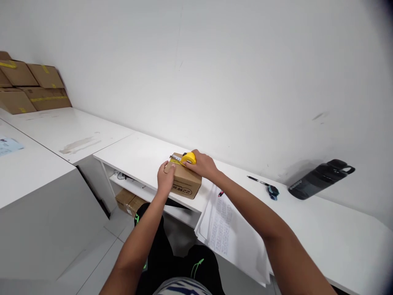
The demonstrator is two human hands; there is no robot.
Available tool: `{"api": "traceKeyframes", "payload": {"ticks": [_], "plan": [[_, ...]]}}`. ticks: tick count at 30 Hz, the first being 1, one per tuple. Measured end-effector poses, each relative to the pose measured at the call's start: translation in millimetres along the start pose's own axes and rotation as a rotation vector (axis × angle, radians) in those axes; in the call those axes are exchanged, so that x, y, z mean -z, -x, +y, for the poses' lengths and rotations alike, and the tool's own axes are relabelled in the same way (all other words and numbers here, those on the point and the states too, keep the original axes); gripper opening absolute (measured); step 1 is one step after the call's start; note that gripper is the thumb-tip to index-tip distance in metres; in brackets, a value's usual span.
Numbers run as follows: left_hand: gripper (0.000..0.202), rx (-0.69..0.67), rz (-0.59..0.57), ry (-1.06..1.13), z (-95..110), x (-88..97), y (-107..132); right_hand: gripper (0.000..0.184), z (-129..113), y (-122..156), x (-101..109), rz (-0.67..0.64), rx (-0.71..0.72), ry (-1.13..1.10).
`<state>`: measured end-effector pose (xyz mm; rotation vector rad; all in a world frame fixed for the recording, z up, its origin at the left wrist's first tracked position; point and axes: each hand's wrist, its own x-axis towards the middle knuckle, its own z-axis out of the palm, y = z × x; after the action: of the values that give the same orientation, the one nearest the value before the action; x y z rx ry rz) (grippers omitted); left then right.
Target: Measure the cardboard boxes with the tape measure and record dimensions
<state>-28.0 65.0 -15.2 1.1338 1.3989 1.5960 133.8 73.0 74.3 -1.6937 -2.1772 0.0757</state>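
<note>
A small brown cardboard box [188,177] sits on the white desk in front of me, with dark printing on the side facing me and yellow tape on its top. My left hand [166,177] grips the box at its left edge, the thumb resting on the top. In my right hand [204,164] is a yellow tape measure [188,157], held over the far part of the box top. A short length of its metal blade [176,157] is drawn out leftward, and the hook end lies near the box's far left corner.
Right of the box lie a stack of written paper sheets [233,237], a black pen [257,180], a small dark teal item [272,191] and a black bottle [319,180]. Cardboard boxes [46,96] are stacked far left. Below the desktop is a shelf [135,184]; a wall stands behind.
</note>
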Motion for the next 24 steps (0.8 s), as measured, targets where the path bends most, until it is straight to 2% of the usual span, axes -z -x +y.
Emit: {"api": "traceKeyframes", "payload": {"ticks": [2,5,7,8,11,13,16,18,21,24], "plan": [[0.054,-0.015,0.068,-0.063,-1,-9.1,23,0.044,-12,-20,-8,0.042,0.005,-0.005],[0.068,0.009,0.062,-0.174,-3,-15.5,66,0.046,-21,-44,-11,0.101,-0.061,-0.02],[0.072,-0.065,0.037,-0.195,-2,-12.5,82,0.048,-22,-51,-10,0.096,-0.119,-0.016],[0.071,-0.122,0.044,-0.202,-1,-9.0,83,0.048,-22,-51,-9,0.082,-0.132,-0.012],[0.064,-0.251,0.121,-0.213,6,4.3,55,0.047,-21,-43,-7,0.046,-0.104,0.018],[0.059,-0.211,0.036,-0.181,8,10.2,25,0.047,-22,-36,-8,0.046,-0.057,0.061],[0.038,-0.045,-0.131,-0.093,3,9.5,-6,0.046,-26,-32,-8,0.038,-0.005,0.139],[0.031,-0.014,-0.129,-0.066,-2,5.4,-11,0.043,-29,-34,-7,0.019,0.016,0.174],[0.028,-0.038,-0.069,-0.038,-7,-0.1,-7,0.042,-28,-32,1,0.005,0.041,0.207],[0.027,-0.025,-0.043,-0.027,-7,-2.9,-4,0.042,-19,-10,13,-0.015,0.043,0.212]]}}
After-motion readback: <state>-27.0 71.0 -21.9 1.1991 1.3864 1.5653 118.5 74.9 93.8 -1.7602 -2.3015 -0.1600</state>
